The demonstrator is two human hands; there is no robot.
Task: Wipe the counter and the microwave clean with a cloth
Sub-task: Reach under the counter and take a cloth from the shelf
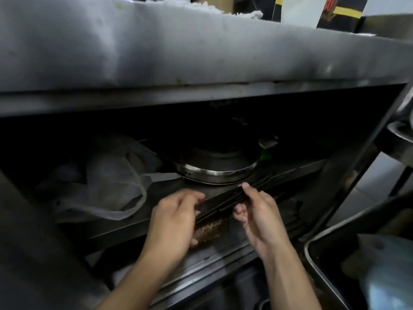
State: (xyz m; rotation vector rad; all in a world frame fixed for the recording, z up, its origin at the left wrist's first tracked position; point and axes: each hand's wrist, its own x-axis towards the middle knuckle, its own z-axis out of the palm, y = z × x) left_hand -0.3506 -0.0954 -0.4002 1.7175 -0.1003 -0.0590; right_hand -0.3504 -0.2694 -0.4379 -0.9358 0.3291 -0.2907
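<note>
Head view: left hand (pixel 173 220) and right hand (pixel 259 214) grip a seemingly slatted dark rack (pixel 221 199), long axis slanting up-right.

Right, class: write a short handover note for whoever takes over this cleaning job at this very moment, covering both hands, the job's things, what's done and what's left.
Left hand grips the lower end of a dark flat stack; right hand pinches it higher up, over the lower shelf in front of a metal pot.
What looks like a white cloth lies at the back of the counter top. Microwave not in view.
Done: no wiping shows; neither hand holds a cloth.
Left: fetch the cloth, wipe counter and microwave.
</note>
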